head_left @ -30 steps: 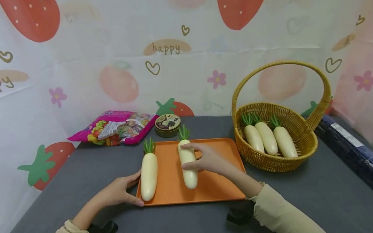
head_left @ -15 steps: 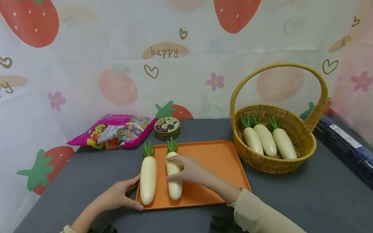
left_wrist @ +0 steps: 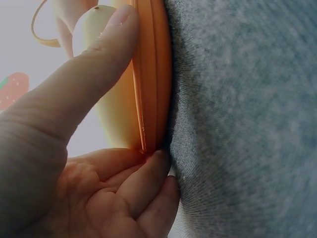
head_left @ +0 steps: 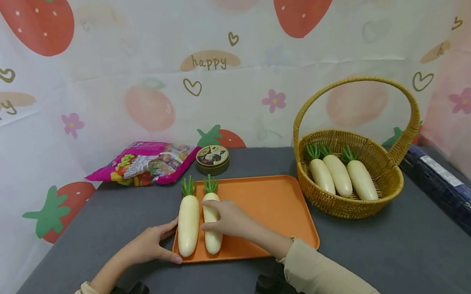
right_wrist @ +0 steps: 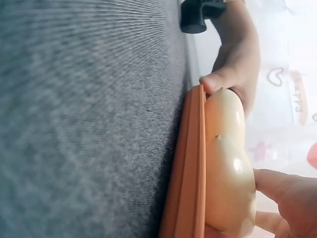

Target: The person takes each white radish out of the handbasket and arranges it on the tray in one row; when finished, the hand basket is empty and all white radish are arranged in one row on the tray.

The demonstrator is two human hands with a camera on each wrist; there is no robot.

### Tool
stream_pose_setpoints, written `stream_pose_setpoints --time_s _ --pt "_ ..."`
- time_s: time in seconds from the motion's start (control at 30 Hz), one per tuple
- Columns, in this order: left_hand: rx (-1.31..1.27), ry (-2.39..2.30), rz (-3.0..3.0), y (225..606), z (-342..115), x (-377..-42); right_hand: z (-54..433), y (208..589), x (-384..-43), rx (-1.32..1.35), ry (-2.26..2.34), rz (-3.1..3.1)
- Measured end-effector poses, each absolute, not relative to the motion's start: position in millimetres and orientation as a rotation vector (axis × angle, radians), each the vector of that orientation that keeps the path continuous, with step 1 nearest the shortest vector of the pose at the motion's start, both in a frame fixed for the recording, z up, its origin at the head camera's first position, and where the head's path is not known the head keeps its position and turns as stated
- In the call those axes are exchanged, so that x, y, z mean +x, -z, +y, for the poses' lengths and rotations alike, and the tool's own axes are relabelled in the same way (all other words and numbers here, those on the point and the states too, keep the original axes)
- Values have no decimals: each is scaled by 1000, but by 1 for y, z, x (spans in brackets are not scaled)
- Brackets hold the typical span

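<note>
On the left part of the orange tray [head_left: 269, 204] lies a white radish [head_left: 189, 224] with green stem stubs. A second white radish [head_left: 214, 243] lies close to its right, stem end away from me. My right hand [head_left: 229, 219] grips this second radish between thumb and fingers from the right side. At the tray's front left corner, my left hand [head_left: 149, 246] holds the edge, thumb on the rim and curled fingers along the side. In the right wrist view, the held radish [right_wrist: 230, 183] rests just above the tray rim and overlaps the first one.
A yellow wicker basket [head_left: 354, 209] with three white radishes [head_left: 337, 176] stands right of the tray. Behind are a pink snack bag [head_left: 154, 165] and a round tin [head_left: 212, 160]. A long dark-blue package [head_left: 455, 194] lies at the far right.
My right hand has carried the second radish left and down, from the middle of the tray to beside the first radish. My left hand has stayed at the tray's corner.
</note>
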State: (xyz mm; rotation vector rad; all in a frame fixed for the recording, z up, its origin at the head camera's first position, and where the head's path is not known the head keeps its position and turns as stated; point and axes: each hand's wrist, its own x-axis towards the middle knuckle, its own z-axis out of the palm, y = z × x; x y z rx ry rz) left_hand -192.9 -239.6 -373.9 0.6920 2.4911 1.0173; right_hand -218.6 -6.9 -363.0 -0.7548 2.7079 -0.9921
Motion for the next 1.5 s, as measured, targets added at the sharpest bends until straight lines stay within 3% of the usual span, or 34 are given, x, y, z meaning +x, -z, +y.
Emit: stream_pose_setpoints --time_s 0.57,1.5 --pt "680 -1006 2487 372 -239 -192 -3 355 -217 -631 997 2644" --pt "678 -986 2519 370 -237 -192 -3 359 -216 -664 990 2686"
